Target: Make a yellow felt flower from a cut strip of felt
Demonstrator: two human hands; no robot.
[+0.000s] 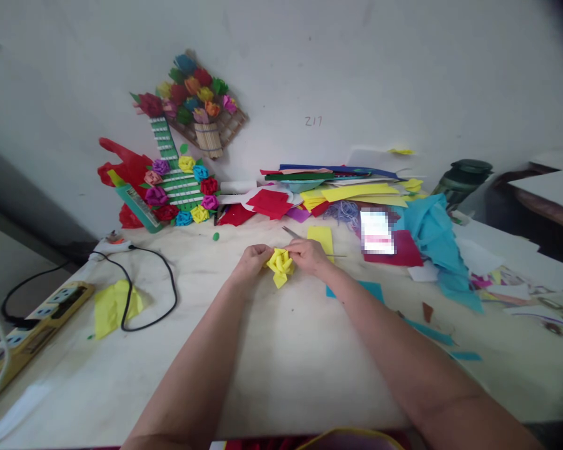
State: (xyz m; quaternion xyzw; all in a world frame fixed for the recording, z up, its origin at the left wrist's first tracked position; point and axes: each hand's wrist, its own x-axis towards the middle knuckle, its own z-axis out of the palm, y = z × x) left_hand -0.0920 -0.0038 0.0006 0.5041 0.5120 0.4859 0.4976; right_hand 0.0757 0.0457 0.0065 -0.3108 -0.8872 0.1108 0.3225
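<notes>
A yellow folded paper flower (280,265) is held above the middle of the table between my two hands. My left hand (253,261) pinches its left side with closed fingers. On the other side, my right hand (308,255) grips the flower's upper right edge, fingers pressed together. Close by that hand, a pointed metal blade (289,232) sticks out behind it and a thin stick (336,255) shows to its right. A yellow paper strip (321,236) lies just beyond the right hand. Blue paper (359,290) is partly under my right forearm.
Stacked coloured paper (338,187) lines the wall. A phone (378,232) rests on red paper at right, near crumpled blue paper (431,231) and a dark bottle (462,178). Left are a glue bottle (138,203), flower-decorated craft (181,181), black cable (172,281) and power strip (51,312).
</notes>
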